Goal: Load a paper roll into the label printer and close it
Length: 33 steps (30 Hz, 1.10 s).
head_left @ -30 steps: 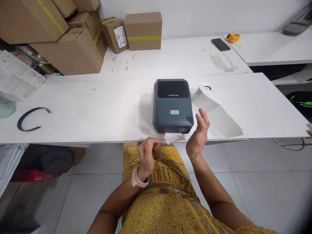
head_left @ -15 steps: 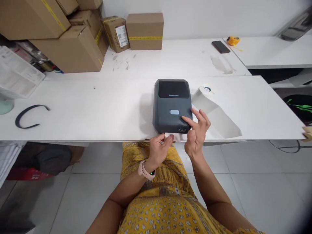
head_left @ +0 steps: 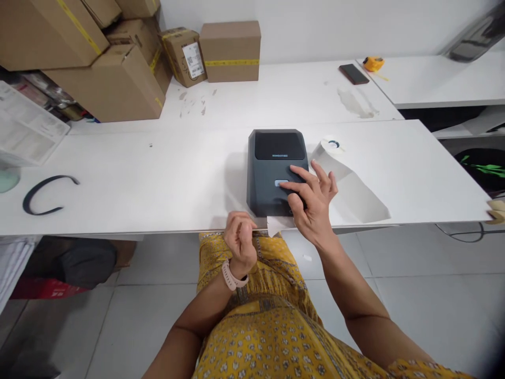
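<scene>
A dark grey label printer (head_left: pixel 264 192) with a glossy black window and a pale button (head_left: pixel 278 182) sits at the table's front edge. From its front slot hangs a white paper strip (head_left: pixel 275 225) with a ragged end. My right hand (head_left: pixel 313 202) is over the printer's right side, fingers spread and holding nothing, one fingertip at the button. Left of the strip, my left hand (head_left: pixel 240 239) is curled closed at the table edge, apart from the paper. No object shows in it. A pink band circles my left wrist.
Right of the printer stands a paper roll (head_left: pixel 329 147), its loose tail (head_left: pixel 359 195) spread on the white table. Cardboard boxes (head_left: pixel 231 50) are stacked at the back left. A phone (head_left: pixel 354 74) and yellow tape measure (head_left: pixel 373 63) lie back right. A black headband (head_left: pixel 43 195) lies left.
My left hand has let go of the paper strip, moved left and curled. The strip now shows a ragged end. My right hand has shifted up and left, bringing a fingertip to the button.
</scene>
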Tool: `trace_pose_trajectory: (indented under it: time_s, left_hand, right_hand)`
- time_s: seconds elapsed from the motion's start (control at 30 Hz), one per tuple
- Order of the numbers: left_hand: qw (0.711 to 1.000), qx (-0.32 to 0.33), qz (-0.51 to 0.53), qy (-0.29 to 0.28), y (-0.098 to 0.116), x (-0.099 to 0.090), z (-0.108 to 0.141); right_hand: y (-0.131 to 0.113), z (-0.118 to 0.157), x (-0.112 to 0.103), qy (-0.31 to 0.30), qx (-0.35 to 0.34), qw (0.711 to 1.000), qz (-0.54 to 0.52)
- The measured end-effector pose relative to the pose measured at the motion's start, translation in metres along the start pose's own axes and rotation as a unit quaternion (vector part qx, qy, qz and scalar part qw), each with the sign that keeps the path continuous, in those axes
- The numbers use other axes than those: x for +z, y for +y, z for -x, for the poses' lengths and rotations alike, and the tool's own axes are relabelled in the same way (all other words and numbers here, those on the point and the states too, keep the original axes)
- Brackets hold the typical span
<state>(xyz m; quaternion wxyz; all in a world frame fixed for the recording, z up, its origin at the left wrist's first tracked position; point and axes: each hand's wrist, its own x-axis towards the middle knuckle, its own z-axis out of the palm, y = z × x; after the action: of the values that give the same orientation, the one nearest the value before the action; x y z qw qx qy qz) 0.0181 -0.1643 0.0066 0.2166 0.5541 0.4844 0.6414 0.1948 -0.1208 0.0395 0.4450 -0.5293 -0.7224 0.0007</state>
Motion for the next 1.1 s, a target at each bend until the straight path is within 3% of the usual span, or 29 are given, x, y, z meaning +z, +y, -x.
trace_pose_trajectory:
  time_s: [0.07, 0.17, 0.27, 0.33, 0.47, 0.67, 0.83, 0.97, 1.07, 1.1]
  left_hand:
    - [1.0, 0.009, -0.021, 0.019, -0.001, 0.0, -0.01]
    - [0.999, -0.009, -0.02, -0.038, -0.002, -0.001, -0.02]
    - [0.997, -0.001, -0.008, -0.078, -0.002, -0.002, -0.026]
    - [0.997, 0.009, 0.0, -0.075, -0.003, -0.001, -0.035]
    - [0.999, -0.013, -0.01, -0.044, -0.015, 0.012, -0.069]
    - [0.97, -0.109, -0.131, -0.175, -0.034, 0.04, -0.129]
    - [0.954, -0.116, -0.184, -0.205, -0.034, 0.048, -0.145]
    - [0.937, -0.105, -0.241, -0.228, -0.024, 0.046, -0.146]
    - [0.91, -0.13, -0.302, -0.253, -0.013, 0.047, -0.151]
    - [0.899, -0.135, -0.326, -0.258, -0.01, 0.048, -0.153]
  right_hand:
    - [0.005, 0.008, 0.001, -0.008, 0.014, 0.998, -0.068]
    - [0.015, 0.029, 0.008, 0.038, 0.054, 0.984, -0.166]
    - [0.025, 0.044, 0.018, 0.085, 0.088, 0.975, -0.184]
    - [0.028, 0.041, 0.021, 0.09, 0.082, 0.977, -0.172]
    - [0.031, 0.001, 0.018, 0.097, 0.036, 0.984, -0.143]
    - [0.057, -0.097, 0.013, 0.091, -0.05, 0.991, -0.087]
    - [0.097, -0.165, 0.019, 0.056, -0.065, 0.989, -0.118]
    - [0.099, -0.174, 0.021, 0.065, -0.04, 0.988, -0.134]
    - [0.075, -0.153, 0.021, 0.128, -0.011, 0.986, -0.102]
    - [0.065, -0.144, 0.021, 0.114, -0.007, 0.989, -0.095]
